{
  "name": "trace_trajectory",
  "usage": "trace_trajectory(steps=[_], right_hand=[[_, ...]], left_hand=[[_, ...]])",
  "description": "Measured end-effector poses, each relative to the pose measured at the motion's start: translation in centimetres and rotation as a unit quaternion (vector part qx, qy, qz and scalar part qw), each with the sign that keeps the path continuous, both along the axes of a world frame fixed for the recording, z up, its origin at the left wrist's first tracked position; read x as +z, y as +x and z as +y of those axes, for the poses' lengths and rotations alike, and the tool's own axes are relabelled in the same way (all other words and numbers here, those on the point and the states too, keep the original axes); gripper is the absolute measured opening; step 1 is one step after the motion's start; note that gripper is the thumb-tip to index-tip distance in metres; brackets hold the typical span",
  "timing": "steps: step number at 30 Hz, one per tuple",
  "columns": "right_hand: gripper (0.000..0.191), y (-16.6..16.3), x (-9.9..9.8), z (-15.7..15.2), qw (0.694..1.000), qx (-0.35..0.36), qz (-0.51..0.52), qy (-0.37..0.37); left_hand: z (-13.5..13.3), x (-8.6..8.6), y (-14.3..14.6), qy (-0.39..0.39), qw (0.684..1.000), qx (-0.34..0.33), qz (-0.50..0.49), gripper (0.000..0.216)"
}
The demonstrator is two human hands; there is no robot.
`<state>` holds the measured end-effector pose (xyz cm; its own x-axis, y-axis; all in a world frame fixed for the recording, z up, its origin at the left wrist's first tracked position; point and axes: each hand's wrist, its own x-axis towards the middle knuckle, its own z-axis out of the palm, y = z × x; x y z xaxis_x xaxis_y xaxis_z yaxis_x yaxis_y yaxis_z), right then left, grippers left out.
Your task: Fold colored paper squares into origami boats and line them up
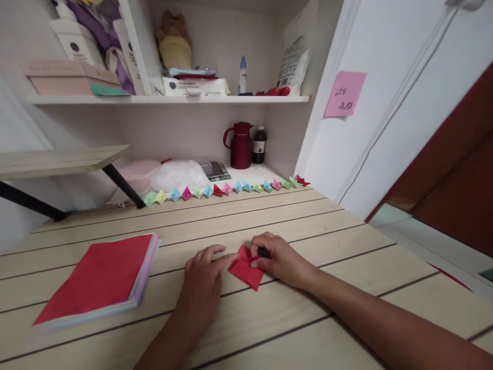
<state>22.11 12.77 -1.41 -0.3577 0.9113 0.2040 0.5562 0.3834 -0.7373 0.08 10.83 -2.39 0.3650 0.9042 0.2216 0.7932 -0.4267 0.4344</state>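
Observation:
A small folded piece of red paper (246, 272) lies on the wooden table between my hands. My right hand (275, 257) pinches its upper right part between thumb and fingers. From the other side, my left hand (204, 272) reaches in with the index finger stretched out, its tip at the paper's upper left edge; the other fingers are loosely bent and hold nothing. Left of my hands rests a stack of coloured paper sheets (103, 272) with a red sheet on top. Part of the folded paper is hidden by my right fingers.
Several small folded paper boats (217, 190) line the table's back edge. Behind them stand a dark red jug (241, 146) and a dark bottle (259, 145), beside a white plastic bag (179, 176). A small raised shelf (61, 160) on black legs stands at the left.

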Motion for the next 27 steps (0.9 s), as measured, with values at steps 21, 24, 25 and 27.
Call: trace_trajectory(steps=[21,24,25,27], right_hand=[[0.017,-1.1,-0.1,-0.2,0.972,-0.136,-0.172,0.08],[0.018,-1.2,0.1,-0.3,0.972,-0.132,-0.179,0.077],[0.018,-1.2,0.1,-0.3,0.972,-0.131,-0.182,0.076],[0.019,-1.2,0.2,-0.3,0.971,-0.129,-0.188,0.072]], left_hand=[[-0.2,0.1,1.0,0.016,0.998,0.02,0.056,0.061],[-0.2,0.0,0.9,0.025,0.998,0.012,0.053,0.061],[-0.2,0.0,0.9,0.025,0.998,0.009,0.053,0.061],[-0.3,0.1,0.9,0.023,0.998,0.004,0.056,0.061]])
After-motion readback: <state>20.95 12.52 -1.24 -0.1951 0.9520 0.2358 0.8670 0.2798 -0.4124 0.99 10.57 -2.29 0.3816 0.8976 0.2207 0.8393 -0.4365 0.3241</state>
